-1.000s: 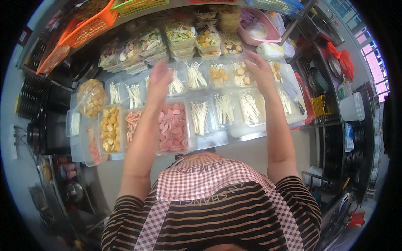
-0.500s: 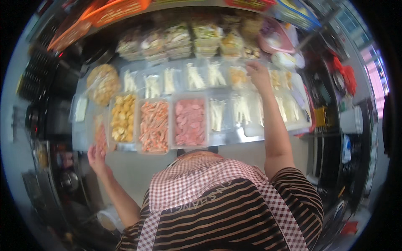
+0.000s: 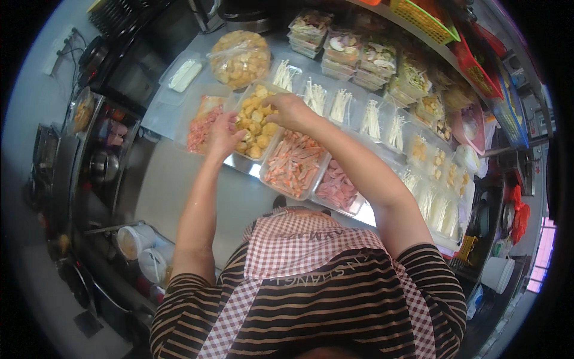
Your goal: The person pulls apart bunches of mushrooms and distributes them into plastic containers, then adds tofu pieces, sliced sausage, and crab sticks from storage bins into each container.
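Head view: left hand [image 3: 225, 133] and right hand [image 3: 288, 112], both half curled, are at either side of the yellow puffs [image 3: 255, 127]; whether either grips any cannot be told. Pink shreds [image 3: 200, 135] and orange sticks [image 3: 293, 164] flank them, enoki [image 3: 314, 97] beyond.

Noted golden-yellow puffs [image 3: 255, 115], heaped loosely in a translucent rectangular tub [image 3: 248, 158]. Stands upright, uncovered, near the tabletop [image 3: 162, 111] edge.

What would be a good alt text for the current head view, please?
A person's left hand and right hand are at opposite sides of a rectangular translucent plastic tub of golden, rounded pieces; similar tubs of orange-and-white sticks and pink slices stand to its right.
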Tool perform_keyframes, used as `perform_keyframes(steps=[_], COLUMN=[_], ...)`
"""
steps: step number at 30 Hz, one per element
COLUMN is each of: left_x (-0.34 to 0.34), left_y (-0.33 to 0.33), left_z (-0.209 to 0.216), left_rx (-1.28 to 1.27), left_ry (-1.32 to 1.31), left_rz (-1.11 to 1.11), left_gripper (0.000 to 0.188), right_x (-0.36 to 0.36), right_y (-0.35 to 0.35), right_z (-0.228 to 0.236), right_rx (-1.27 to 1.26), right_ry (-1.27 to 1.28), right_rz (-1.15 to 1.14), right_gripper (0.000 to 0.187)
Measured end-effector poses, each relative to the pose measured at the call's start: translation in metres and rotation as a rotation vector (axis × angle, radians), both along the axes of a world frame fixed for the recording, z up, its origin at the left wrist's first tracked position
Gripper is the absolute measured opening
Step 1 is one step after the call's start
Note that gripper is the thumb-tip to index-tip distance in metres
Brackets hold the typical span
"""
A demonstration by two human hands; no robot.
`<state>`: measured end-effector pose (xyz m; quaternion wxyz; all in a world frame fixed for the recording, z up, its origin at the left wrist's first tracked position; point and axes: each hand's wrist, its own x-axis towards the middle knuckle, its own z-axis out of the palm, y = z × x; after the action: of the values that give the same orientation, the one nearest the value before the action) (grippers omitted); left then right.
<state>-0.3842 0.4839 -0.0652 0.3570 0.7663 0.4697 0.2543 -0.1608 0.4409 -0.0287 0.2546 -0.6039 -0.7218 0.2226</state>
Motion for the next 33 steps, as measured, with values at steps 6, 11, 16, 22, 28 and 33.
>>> perform_keyframes(steps=[6,11,16,22,28,33], left_x=[0.011,0.008,0.016,0.050,0.066,0.068], left_y=[-0.006,0.007,-0.005,-0.009,-0.025,-0.033], left_z=[-0.022,-0.032,-0.001,0.007,0.026,0.013], left_rx=[0.300,-0.225,-0.393,-0.182,-0.177,-0.228], left_ry=[0.149,-0.018,-0.643,-0.411,-0.444,-0.430], left_rz=[-0.040,-0.012,-0.123,-0.300,-0.372,-0.350], left_gripper=[0.048,0.042,0.032,0.038,0.051,0.060], right_x=[-0.048,-0.041,-0.009,0.005,0.000,-0.010], right_y=[0.023,0.017,-0.011,-0.045,-0.066,-0.065], right_z=[-0.042,-0.064,-0.028,-0.015,-0.015,-0.048], right_rx=[-0.159,-0.069,-0.728,-0.691,-0.531,-0.552], right_ry=[-0.154,0.022,1.178,1.603,1.711,1.773], right_rz=[0.052,0.084,-0.035,-0.255,-0.477,-0.431], right_gripper=[0.043,0.048,0.037,0.044,0.043,0.032])
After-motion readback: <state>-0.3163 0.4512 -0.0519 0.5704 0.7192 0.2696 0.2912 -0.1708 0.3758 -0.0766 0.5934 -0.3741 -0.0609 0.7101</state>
